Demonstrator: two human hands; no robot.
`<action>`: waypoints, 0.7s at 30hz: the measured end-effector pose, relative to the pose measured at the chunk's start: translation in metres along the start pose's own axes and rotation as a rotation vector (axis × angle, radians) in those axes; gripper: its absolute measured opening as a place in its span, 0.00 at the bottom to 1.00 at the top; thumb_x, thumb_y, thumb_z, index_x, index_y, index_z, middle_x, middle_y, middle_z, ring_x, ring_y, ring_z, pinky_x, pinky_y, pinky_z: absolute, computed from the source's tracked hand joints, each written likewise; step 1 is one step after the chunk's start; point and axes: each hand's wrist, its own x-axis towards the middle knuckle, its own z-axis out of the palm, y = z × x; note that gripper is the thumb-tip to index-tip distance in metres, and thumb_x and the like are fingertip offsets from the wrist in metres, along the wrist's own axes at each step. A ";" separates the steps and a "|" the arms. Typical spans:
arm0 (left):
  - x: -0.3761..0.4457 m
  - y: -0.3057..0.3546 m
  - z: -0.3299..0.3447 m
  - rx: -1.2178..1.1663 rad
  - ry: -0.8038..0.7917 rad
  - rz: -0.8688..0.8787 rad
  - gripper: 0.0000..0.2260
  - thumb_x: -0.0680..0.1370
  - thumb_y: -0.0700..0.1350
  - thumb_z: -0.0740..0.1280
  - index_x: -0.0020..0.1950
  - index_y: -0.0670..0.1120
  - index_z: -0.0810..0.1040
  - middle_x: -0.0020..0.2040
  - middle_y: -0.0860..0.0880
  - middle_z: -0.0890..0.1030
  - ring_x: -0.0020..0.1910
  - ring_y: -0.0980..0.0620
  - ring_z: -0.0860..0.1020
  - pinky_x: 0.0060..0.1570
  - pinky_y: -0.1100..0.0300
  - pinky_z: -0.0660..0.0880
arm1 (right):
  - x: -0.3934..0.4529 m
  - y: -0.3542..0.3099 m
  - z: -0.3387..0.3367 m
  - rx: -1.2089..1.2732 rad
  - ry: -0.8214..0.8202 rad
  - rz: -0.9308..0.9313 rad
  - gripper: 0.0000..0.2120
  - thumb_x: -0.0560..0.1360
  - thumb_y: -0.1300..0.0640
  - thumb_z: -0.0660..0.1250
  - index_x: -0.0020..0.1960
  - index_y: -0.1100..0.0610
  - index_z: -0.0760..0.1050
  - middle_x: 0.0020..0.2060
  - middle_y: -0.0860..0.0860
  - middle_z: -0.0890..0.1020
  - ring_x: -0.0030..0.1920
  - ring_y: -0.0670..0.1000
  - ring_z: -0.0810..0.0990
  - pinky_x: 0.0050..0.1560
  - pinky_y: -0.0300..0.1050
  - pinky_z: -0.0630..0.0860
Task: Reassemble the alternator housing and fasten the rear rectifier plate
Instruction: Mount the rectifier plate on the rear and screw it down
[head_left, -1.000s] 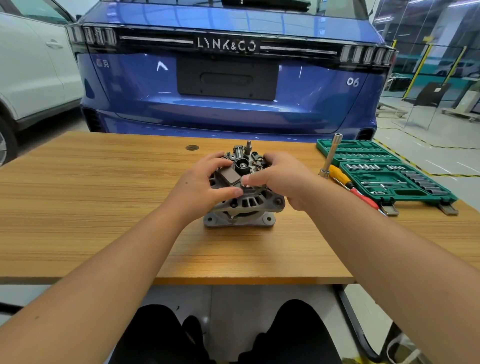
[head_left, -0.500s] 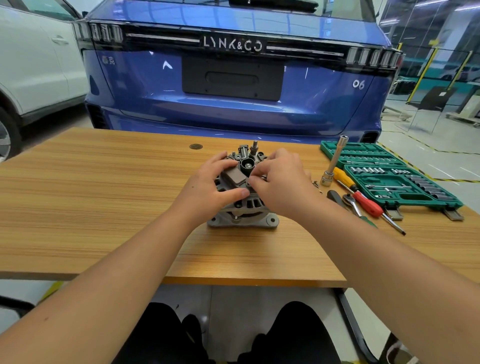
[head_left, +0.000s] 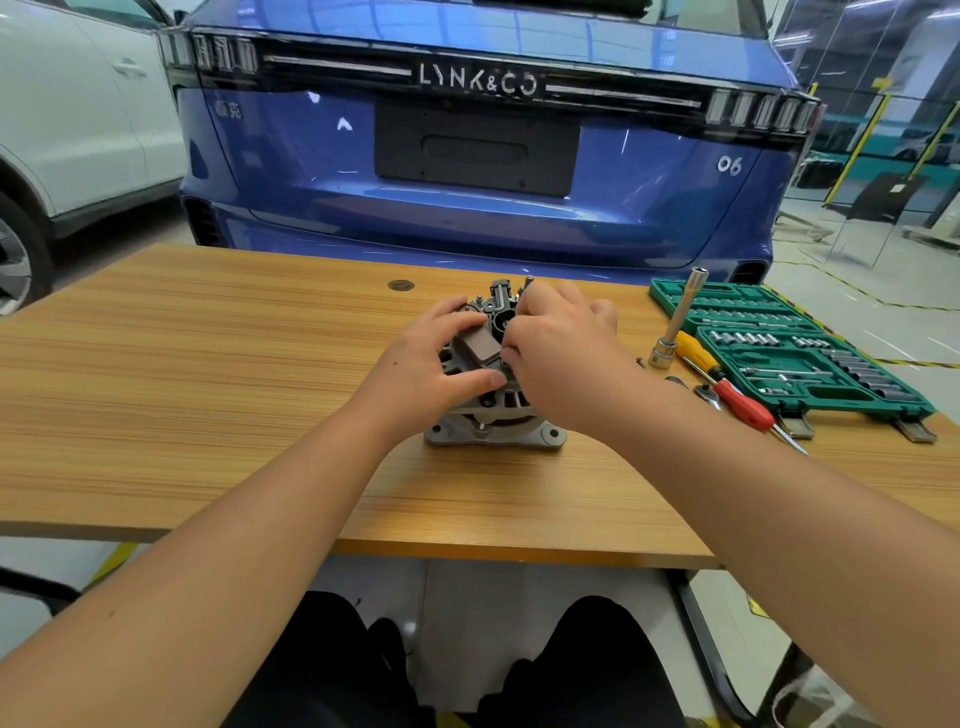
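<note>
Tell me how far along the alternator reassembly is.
Done: the grey cast-metal alternator stands on the wooden table with its housing halves together. In hand: the left hand grips its side while the right hand works with its fingers at the dark rear rectifier plate. Left: fastening it; the long chrome socket driver and red-handled screwdriver lie unused beside the green socket case.
</note>
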 end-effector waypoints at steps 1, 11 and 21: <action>0.000 0.000 0.000 0.002 0.001 -0.001 0.31 0.74 0.55 0.75 0.75 0.55 0.70 0.79 0.58 0.62 0.76 0.56 0.61 0.68 0.56 0.61 | -0.001 0.001 0.001 -0.018 0.027 -0.034 0.08 0.79 0.53 0.68 0.58 0.50 0.80 0.53 0.48 0.68 0.60 0.54 0.64 0.57 0.54 0.62; -0.006 0.011 0.006 0.018 0.018 -0.038 0.36 0.72 0.56 0.76 0.78 0.55 0.67 0.81 0.54 0.59 0.79 0.51 0.57 0.76 0.46 0.59 | -0.013 0.009 0.005 -0.188 0.127 -0.180 0.11 0.77 0.53 0.70 0.56 0.58 0.79 0.56 0.54 0.73 0.59 0.58 0.68 0.55 0.57 0.64; -0.010 0.018 0.015 -0.013 0.117 -0.063 0.36 0.71 0.57 0.76 0.77 0.53 0.68 0.80 0.52 0.62 0.78 0.51 0.59 0.76 0.48 0.60 | -0.012 0.006 0.000 -0.228 0.105 -0.201 0.13 0.77 0.55 0.71 0.59 0.58 0.77 0.58 0.56 0.72 0.61 0.59 0.68 0.58 0.59 0.64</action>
